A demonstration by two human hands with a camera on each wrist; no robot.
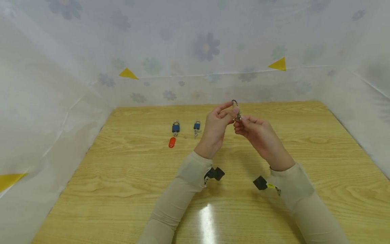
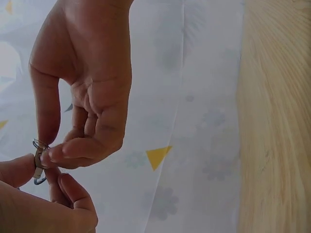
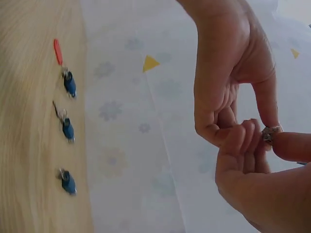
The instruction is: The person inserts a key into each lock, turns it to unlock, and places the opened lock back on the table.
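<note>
Padlock point(image 1: 235, 109) held mid-air, unopened.
Pinched by left hand point(image 1: 217, 126) and right hand point(image 1: 257, 134); two padlocks point(image 1: 175, 127) untouched near surface point(image 1: 122, 189) far edge.

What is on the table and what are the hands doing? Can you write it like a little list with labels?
left hand: pinches a small metal padlock at the top, held up above the table
right hand: pinches the same padlock from below
grip: fingertips only, both hands close together
table: light wood
blue padlocks: three lie in a row in the right wrist view; the head view shows only two
red tag: lies by the leftmost blue padlock
backdrop: white sheet with flowers and yellow triangles
</note>
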